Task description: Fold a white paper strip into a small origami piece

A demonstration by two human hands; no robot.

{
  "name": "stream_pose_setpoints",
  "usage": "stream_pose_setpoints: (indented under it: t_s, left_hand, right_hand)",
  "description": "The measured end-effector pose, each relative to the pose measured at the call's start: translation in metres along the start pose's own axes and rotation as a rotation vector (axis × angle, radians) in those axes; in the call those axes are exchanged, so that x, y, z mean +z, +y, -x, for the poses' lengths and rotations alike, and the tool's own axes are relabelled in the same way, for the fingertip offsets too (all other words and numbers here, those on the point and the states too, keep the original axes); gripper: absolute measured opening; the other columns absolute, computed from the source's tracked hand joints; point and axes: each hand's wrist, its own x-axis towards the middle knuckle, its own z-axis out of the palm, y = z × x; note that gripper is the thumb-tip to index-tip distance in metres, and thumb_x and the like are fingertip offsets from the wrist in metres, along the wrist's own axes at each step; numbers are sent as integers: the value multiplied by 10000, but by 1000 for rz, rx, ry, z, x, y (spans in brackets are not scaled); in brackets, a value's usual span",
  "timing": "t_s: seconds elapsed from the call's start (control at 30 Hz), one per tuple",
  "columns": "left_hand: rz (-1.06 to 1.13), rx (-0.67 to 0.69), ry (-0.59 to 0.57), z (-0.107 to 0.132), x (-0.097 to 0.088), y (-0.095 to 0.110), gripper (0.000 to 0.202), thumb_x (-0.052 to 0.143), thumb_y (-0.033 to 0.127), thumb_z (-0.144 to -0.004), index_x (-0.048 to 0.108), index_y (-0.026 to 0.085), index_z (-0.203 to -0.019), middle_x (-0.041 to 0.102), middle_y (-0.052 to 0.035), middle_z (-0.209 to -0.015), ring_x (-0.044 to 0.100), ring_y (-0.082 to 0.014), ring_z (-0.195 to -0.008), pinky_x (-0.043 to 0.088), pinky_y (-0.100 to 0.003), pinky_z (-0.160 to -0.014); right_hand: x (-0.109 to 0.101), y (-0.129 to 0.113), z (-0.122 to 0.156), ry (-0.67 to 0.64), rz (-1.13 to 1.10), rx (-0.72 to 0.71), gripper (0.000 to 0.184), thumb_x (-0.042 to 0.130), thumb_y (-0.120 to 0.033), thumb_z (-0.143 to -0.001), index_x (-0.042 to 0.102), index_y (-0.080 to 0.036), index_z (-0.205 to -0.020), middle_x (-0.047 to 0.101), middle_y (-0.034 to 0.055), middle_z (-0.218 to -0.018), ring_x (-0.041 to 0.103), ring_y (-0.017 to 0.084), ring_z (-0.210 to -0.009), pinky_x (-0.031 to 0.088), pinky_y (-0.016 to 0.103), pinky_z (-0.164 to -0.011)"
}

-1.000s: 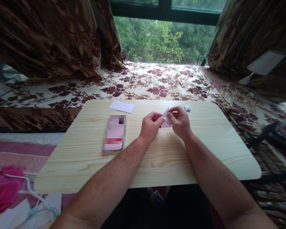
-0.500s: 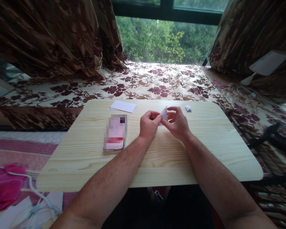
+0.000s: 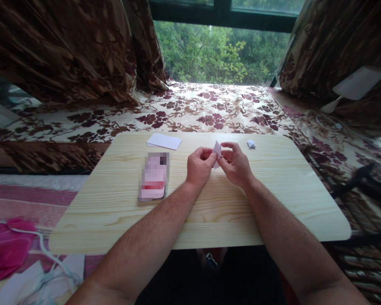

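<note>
Over the middle of the light wooden table (image 3: 216, 220), a small folded white paper (image 3: 216, 147) is pinched between both hands. My left hand (image 3: 199, 165) grips its left side between thumb and curled fingers. My right hand (image 3: 236, 164) holds the right side with its thumb and bent fingers, which partly cover the paper. To the right, a small folded paper piece (image 3: 251, 144) sits near the table's far edge. A few flat white paper strips (image 3: 164, 141) lie stacked at the far left. Below them rests a pink phone (image 3: 154, 176), partly blurred out.
A floral-covered ledge (image 3: 209, 106) runs behind the table, below a window. Patterned curtains (image 3: 76, 51) hang at both sides. A white lamp (image 3: 358, 83) stands at the right. At lower left are a pink cloth (image 3: 9, 250) and a white cable (image 3: 41, 243).
The paper between my hands has been turned, so its upright tip now points more to the left and it looks narrower. Both hands stay in nearly the same place.
</note>
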Motion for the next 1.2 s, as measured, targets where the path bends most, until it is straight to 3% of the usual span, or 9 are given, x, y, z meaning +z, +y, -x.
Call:
stream_pose_setpoints:
  t_s: [0.17,0.37,0.57,0.83,1.2]
  left_hand:
    - [-76,38,7,0,-1,0,238,781,362,-728,724,149,-817,661,-4,-669,556,-105,-565,447,-221,-528]
    - [-5,10,-59,2,-1,2,263,783,380,-741,724,151,-856,699,-17,-699,599,-124,-588,473,-233,-542]
    - [42,-30,-126,2,0,5,327,797,429,-730,726,160,-902,716,-18,-703,625,-129,-583,475,-231,-546]
    - [57,-28,-195,1,-3,9,383,809,449,-710,727,152,-939,726,-33,-719,644,-150,-610,510,-265,-587]
    - [69,-18,-215,-1,-7,14,146,722,222,-722,774,176,-851,664,-8,-662,560,-112,-596,445,-236,-566]
  right_hand:
    - [-1,4,-3,48,-48,40,399,652,-391,-850,549,-228,-1200,739,26,-867,660,154,-626,532,277,-564]
    - [-11,4,-12,95,-190,107,235,686,-346,-791,639,-176,-947,641,-34,-630,550,108,-478,492,243,-458]
    - [-21,2,-16,39,-306,200,232,713,-307,-733,653,-182,-918,648,-32,-638,582,120,-491,520,249,-443]
    - [-30,-2,-17,-89,-368,220,163,707,-235,-705,680,-159,-847,676,-17,-621,624,125,-475,513,225,-441]
    - [-34,0,-14,-100,-499,239,129,689,-204,-711,708,-188,-838,697,-15,-637,655,150,-487,526,255,-469]
